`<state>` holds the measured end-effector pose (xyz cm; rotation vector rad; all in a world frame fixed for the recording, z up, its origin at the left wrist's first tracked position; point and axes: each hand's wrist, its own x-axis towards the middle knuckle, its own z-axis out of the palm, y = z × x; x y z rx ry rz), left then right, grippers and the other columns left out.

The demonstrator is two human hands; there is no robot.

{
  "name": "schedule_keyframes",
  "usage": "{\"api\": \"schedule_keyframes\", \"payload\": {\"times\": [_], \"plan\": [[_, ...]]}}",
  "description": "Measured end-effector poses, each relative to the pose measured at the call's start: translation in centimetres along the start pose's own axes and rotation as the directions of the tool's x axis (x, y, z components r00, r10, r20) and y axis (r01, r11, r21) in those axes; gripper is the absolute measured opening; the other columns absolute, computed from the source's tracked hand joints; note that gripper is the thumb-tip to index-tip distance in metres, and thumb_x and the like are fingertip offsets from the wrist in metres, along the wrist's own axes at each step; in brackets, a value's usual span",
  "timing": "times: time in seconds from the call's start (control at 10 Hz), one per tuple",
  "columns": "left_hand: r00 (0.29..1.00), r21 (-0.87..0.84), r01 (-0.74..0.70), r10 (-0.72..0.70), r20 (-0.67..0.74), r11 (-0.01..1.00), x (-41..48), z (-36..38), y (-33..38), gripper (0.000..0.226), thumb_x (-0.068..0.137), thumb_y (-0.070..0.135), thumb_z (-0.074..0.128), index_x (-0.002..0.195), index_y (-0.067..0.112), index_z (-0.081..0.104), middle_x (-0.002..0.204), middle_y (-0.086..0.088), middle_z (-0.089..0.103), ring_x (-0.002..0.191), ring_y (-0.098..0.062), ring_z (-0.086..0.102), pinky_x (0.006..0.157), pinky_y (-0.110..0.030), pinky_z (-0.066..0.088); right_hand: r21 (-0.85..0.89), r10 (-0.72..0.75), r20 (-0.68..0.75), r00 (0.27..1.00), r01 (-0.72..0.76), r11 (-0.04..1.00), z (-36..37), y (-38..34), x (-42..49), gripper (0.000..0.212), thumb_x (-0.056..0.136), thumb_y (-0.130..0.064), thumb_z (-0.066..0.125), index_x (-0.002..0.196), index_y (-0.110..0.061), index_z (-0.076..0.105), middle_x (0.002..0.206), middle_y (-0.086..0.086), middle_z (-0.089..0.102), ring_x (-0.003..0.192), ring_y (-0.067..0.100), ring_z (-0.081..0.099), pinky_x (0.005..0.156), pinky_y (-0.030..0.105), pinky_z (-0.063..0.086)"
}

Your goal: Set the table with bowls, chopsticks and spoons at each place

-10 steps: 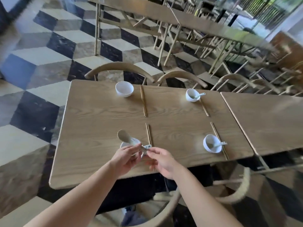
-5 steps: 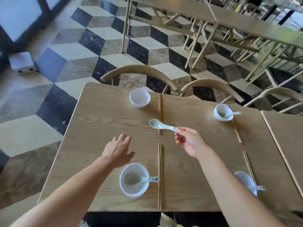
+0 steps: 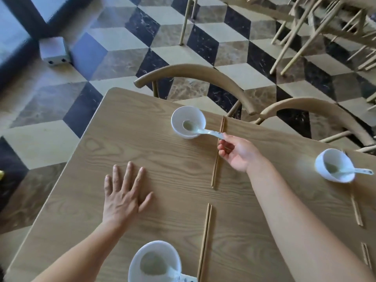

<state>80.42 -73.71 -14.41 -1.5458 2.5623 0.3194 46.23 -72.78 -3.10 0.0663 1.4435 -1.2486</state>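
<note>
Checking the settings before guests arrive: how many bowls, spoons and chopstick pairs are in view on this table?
Bowls: 3
Spoons: 3, one pinched by the right hand
Chopstick pairs: 4
Total: 10

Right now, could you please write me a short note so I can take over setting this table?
Left hand: open, flat on the table.
Right hand: pinches the spoon by its handle, scoop in the far bowl.
Done: near bowl and right bowl hold spoons; chopsticks laid.
Left: release the spoon; check any place out of view.
</note>
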Motion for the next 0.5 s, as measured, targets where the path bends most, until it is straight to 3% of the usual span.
{"api": "schedule_keyframes", "payload": {"times": [0.2, 0.4, 0.5], "plan": [[0.998, 0.029, 0.006, -0.004, -0.069, 1.0, 0.0, 0.7, -0.2, 0.083, 0.083, 0.072, 0.036, 0.153, 0.027, 0.038, 0.163, -0.01, 0.028, 0.15, -0.045, 0.015, 0.118, -0.059, 0.015, -0.014, 0.015, 0.005, 1.0, -0.015, 1.0, 1.1, -0.5, 3.4, 0.011, 0.095, -0.007, 0.059, 0.084, -0.007, 0.059, 0.069, 0.007, 0.054, 0.059, 0.015, 0.051, 0.042, 0.02, 0.046], [1.0, 0.055, 0.007, -0.007, 0.006, 0.998, -0.1, 0.7, -0.3, 0.083, 0.085, 0.074, 0.031, 0.154, 0.028, 0.035, 0.164, -0.009, 0.026, 0.151, -0.044, 0.011, 0.118, -0.056, 0.008, -0.016, -0.015, -0.028, 0.999, 0.015, 1.0, 2.3, -0.9, 3.4, 0.008, 0.094, 0.003, 0.057, 0.091, -0.003, 0.06, 0.073, 0.011, 0.056, 0.062, 0.016, 0.053, 0.043, 0.019, 0.048], [0.992, 0.002, 0.033, -0.033, 0.123, 0.999, 0.5, -0.6, -0.3, 0.089, 0.083, 0.081, 0.02, 0.159, 0.034, 0.014, 0.169, -0.005, 0.004, 0.152, -0.041, -0.006, 0.119, -0.053, -0.003, -0.02, -0.026, -0.121, 0.992, 0.023, 1.0, 2.0, -0.9, 2.0, 0.009, 0.092, 0.007, 0.055, 0.091, -0.001, 0.06, 0.074, 0.012, 0.057, 0.063, 0.017, 0.057, 0.045, 0.02, 0.051]]}}
